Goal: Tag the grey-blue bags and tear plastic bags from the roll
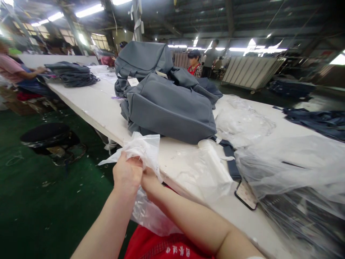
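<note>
A thin translucent plastic bag is bunched up at the table's front edge, and part of it hangs down over the red apron. My left hand is closed on the bag, its fingers partly covered by the plastic. Close against it, my right hand also grips the bag; its fingertips are hidden. Just beyond the hands lies a stack of grey-blue bags, with a white tag on one of them.
Rolled clear plastic and a phone lie on the white table to the right, near large plastic sheeting. Folded dark bags are piled at the far left beside a seated person. A black stool stands on the green floor.
</note>
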### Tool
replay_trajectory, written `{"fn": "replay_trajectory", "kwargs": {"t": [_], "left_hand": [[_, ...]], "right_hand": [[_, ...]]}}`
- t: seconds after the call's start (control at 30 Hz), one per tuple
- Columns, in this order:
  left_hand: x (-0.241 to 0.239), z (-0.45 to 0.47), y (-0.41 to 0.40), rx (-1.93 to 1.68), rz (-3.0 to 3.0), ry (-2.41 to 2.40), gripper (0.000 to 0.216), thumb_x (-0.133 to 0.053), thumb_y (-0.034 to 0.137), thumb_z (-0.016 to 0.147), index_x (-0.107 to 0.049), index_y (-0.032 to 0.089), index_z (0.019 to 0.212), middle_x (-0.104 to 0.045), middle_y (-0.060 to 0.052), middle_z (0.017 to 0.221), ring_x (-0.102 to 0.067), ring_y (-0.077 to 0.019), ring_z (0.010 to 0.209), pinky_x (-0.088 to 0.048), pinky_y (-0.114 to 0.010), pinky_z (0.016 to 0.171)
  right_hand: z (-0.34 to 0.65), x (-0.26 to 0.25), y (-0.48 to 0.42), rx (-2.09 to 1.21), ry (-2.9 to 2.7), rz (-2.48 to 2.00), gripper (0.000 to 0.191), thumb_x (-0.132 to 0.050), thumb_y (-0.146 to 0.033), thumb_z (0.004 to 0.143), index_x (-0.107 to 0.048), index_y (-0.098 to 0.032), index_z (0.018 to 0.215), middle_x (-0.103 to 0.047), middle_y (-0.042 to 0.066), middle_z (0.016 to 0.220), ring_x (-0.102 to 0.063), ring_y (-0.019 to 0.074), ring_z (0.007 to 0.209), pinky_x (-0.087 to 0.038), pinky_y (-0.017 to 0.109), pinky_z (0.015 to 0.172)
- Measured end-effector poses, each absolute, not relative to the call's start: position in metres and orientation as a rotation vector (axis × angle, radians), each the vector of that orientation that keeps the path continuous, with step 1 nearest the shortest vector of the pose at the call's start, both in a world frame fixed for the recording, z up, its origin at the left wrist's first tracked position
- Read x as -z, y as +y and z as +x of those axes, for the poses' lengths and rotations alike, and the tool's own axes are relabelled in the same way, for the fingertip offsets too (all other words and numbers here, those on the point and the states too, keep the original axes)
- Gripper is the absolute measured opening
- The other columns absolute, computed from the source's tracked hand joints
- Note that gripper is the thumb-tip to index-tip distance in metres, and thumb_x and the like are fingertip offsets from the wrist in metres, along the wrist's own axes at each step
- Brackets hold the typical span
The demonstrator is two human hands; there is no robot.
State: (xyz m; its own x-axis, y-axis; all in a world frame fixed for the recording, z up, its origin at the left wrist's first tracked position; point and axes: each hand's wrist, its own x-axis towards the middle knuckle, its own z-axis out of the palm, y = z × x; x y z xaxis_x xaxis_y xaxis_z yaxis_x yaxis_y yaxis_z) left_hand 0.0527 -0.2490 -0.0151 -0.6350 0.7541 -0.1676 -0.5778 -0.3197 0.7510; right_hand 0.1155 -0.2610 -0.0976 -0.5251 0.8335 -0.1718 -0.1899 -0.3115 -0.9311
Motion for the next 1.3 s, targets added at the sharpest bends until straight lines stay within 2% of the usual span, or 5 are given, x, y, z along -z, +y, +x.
{"fn": "replay_trajectory", "kwargs": {"t": [0.33,0.47,0.6,0.77,1.3], "left_hand": [[0.009,-0.074,-0.274,-2.359,0.920,2.420,0.040,-0.054,0.017,0.080,-0.052,0.013,0.120,-0.035,-0.010,0.154,-0.024,-0.0332,0.144,-0.023,-0.047,0.117],[-0.008,-0.041,-0.283,-1.792,1.771,2.340,0.033,-0.050,0.016,0.079,-0.069,0.018,0.106,-0.069,-0.006,0.116,-0.064,-0.0313,0.108,-0.048,-0.048,0.098],[-0.017,0.025,-0.273,-1.072,2.260,1.533,0.049,-0.071,0.029,0.068,-0.068,0.023,0.117,-0.071,-0.009,0.115,-0.066,-0.0294,0.105,-0.048,-0.039,0.096],[-0.020,0.042,-0.261,-0.641,2.001,1.210,0.014,-0.067,0.034,0.076,-0.075,0.025,0.082,-0.073,-0.002,0.074,-0.065,-0.0212,0.067,-0.049,-0.026,0.064],[0.017,0.006,-0.303,-0.971,1.500,1.892,0.031,-0.062,0.047,0.082,-0.067,0.018,0.071,-0.059,0.001,0.059,-0.052,-0.0157,0.057,-0.039,-0.024,0.051]], "right_hand": [[0.214,0.051,-0.235,-1.937,-1.302,-1.044,0.030,-0.067,-0.047,0.073,-0.058,-0.018,0.075,-0.055,-0.002,0.062,-0.048,0.0116,0.058,-0.037,0.023,0.055],[0.241,0.017,-0.221,-1.620,-1.957,-1.079,0.031,-0.055,-0.042,0.083,-0.052,-0.018,0.064,-0.043,-0.004,0.057,-0.040,0.0089,0.055,-0.029,0.020,0.050],[0.247,-0.003,-0.217,-1.444,-2.299,-0.914,0.039,-0.046,-0.042,0.089,-0.046,-0.018,0.060,-0.037,-0.005,0.055,-0.034,0.0081,0.053,-0.025,0.022,0.049],[0.268,-0.010,-0.220,-1.260,-2.351,-0.876,0.042,-0.048,-0.042,0.091,-0.045,-0.017,0.057,-0.034,-0.005,0.054,-0.030,0.0078,0.052,-0.022,0.022,0.049],[0.316,0.042,-0.244,-1.179,-1.906,-1.103,0.039,-0.047,-0.043,0.092,-0.062,-0.016,0.067,-0.055,-0.001,0.061,-0.049,0.0115,0.061,-0.035,0.022,0.059]]}}
